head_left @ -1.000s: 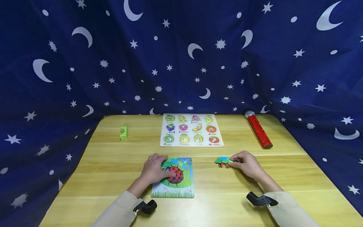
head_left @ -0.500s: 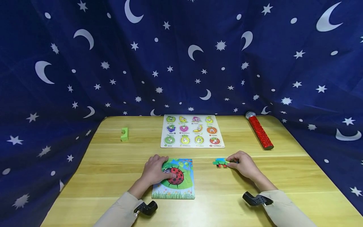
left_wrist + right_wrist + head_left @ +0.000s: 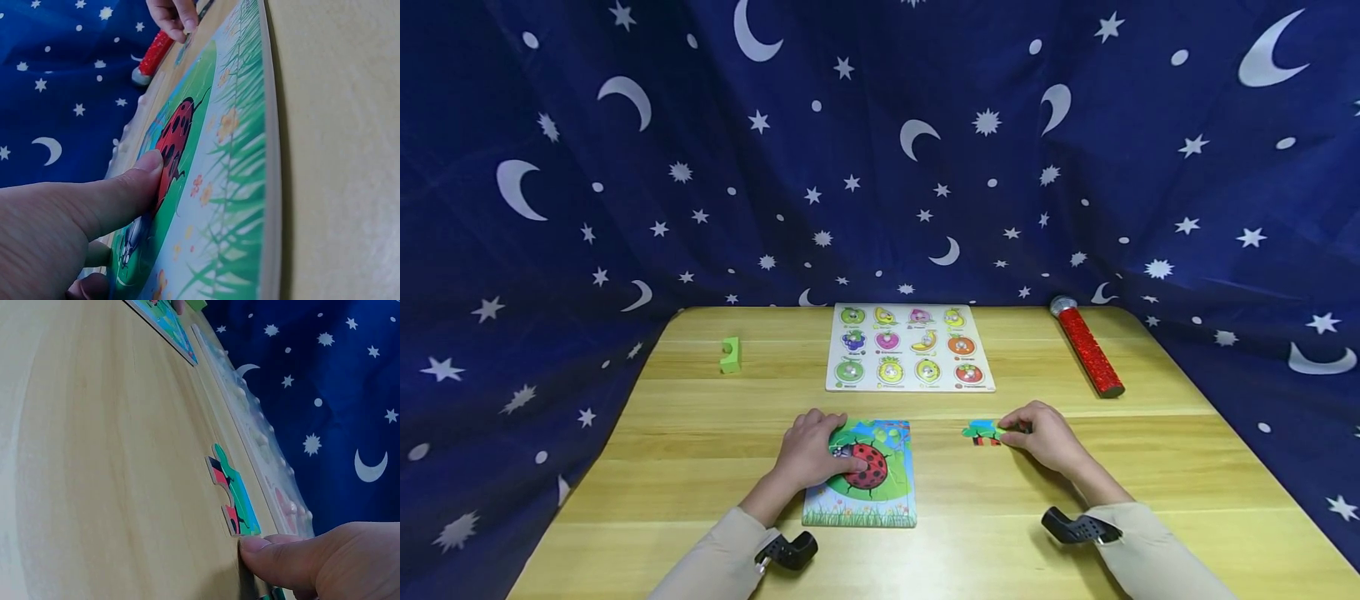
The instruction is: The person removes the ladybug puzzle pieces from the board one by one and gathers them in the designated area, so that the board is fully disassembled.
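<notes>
My left hand (image 3: 805, 450) holds the ladybug jigsaw puzzle (image 3: 880, 508) at its left side. Its thumb (image 3: 134, 181) presses on the red ladybug, and the other fingers are at the board's edge, partly hidden. To the right of the board, my right hand (image 3: 1043, 433) pinches the end of a jigsaw piece (image 3: 983, 430) with thumb and fingers. That piece is blue and green with red and black along one side, as the right wrist view shows. Under the right hand a bit of another green-edged piece (image 3: 278, 592) peeks out, mostly hidden.
Behind the hands lies a white fruit peg puzzle board (image 3: 868, 354). A red glittery toy microphone (image 3: 1088, 354) lies at the right back, and a small green notched block (image 3: 731, 355) stands at the left. A dark blue star-and-moon curtain (image 3: 850, 150) hangs behind the wooden table (image 3: 685, 467).
My right hand has shifted slightly left with the jigsaw piece, then nearly stopped. The left hand keeps its place on the ladybug puzzle.
</notes>
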A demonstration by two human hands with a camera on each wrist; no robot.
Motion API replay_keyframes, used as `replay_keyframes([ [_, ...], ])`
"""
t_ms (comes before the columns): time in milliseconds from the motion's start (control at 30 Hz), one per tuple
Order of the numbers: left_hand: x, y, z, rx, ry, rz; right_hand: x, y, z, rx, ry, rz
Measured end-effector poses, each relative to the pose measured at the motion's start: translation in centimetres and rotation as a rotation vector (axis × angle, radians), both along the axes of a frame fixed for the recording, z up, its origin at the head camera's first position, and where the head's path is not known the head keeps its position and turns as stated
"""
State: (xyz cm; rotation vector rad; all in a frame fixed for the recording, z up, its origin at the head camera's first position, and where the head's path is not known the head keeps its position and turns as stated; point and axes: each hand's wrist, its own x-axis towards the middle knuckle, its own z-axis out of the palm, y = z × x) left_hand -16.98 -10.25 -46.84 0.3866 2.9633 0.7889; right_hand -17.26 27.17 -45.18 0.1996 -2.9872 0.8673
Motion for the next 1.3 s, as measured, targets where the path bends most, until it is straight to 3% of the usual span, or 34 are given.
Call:
replay_keyframes([
  [233, 0.0, 0.0, -0.1, 0.008, 0.003, 0.001, 0.0, 0.0, 0.1, 0.007, -0.004, 0.008],
  [500, 0.0, 0.0, -0.1, 0.013, 0.001, 0.01, -0.4, -0.9, 1.3, -0.002, 0.081, -0.013],
  [667, -0.1, -0.2, -0.1, 0.01, 0.007, 0.018, -0.3, -4.5, 1.8, -0.031, 0.073, 0.071],
  [1033, -0.1, -0.1, 0.0, 0.012, 0.001, 0.024, 1.2, -14.1, 1.2, -0.159, 0.027, 0.311],
  [1300, 0.2, 0.0, -0.1, 0.004, 0.021, 0.018, 0.6, -17.8, 1.2, -0.129, 0.002, 0.371],
])
